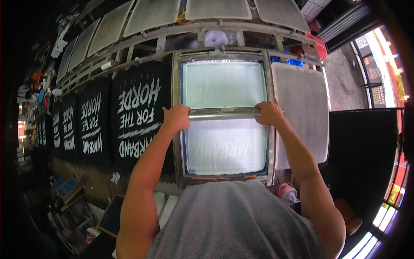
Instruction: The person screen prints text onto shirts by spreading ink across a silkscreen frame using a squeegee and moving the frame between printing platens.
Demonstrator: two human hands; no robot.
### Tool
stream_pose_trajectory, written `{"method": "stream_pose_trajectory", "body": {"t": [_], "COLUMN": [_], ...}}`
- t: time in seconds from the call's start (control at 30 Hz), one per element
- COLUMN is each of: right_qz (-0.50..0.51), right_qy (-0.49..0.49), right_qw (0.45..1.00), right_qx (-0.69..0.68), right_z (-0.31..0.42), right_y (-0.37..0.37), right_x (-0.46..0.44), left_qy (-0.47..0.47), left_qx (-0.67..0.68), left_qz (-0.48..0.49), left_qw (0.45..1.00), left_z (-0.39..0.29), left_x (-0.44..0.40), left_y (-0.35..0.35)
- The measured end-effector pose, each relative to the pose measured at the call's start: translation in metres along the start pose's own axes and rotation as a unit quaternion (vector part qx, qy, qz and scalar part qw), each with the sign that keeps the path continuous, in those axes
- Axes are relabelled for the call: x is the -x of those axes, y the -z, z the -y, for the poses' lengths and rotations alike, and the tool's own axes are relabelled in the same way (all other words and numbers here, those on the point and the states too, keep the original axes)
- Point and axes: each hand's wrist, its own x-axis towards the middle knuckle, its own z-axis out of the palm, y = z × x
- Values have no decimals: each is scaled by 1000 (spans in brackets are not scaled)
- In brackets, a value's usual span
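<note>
A framed printing screen (271, 142) lies in front of me, its mesh coated with white ink and faint lettering showing in the near half. Across its middle runs a long squeegee (224, 114). My left hand (177, 118) is closed round the squeegee's left end, and my right hand (270, 113) grips its right end. Beside the screen on the left lies a black shirt (137, 108) with white lettering. The surface beneath the screen is hidden.
More printed black shirts (91, 121) line up to the left. A bare grey board (300, 114) adjoins the screen's right side. Beyond a metal rail are further grey boards (152, 16). A blue-faced frame (110, 216) leans at lower left, and a pink container (286, 192) is low on the right.
</note>
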Motion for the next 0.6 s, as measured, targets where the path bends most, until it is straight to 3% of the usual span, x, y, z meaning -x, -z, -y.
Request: {"method": "stream_pose_trajectory", "body": {"t": [0.23, 0.47, 0.53, 0.6], "right_qz": [49, 22, 37, 52], "right_qy": [-25, -2, -15, -10], "right_qw": [998, 999, 993, 996], "right_qx": [-6, -37, -107, -73], "right_z": [19, 19, 15, 25], "right_y": [-40, -99, -119, -115], "right_x": [88, 170, 185, 206], "left_qy": [-18, -20, -33, -35], "left_qx": [18, 15, 31, 39], "left_qz": [-2, 9, 4, 24], "left_qw": [1000, 1000, 999, 998], "left_z": [0, -8, -8, -9], "left_x": [83, 166, 187, 204], "left_y": [-59, -106, -117, -123]}}
